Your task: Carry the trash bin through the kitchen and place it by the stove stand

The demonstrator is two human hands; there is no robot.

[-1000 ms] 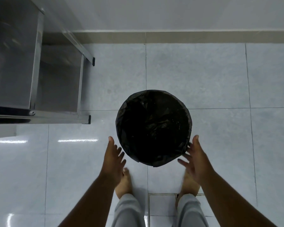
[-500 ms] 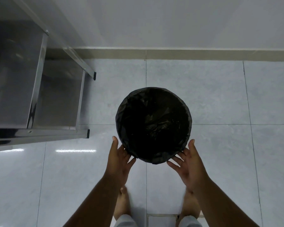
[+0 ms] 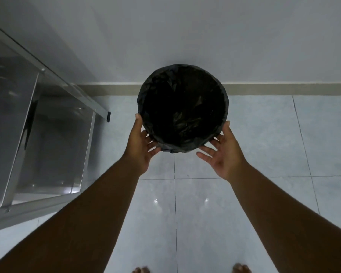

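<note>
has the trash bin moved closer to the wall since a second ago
Yes. The trash bin now overlaps the baseboard; earlier, bare floor tile separated them.

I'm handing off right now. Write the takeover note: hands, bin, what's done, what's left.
Left hand: open, fingers against the trash bin's lower left side.
Right hand: open, palm up, cupping its lower right side.
Bin: black liner, between both hands, out in front near the wall; steel stove stand is to its left.
Done: bin brought alongside the stand.
Left: confirm it sits on the floor, then release.
</note>
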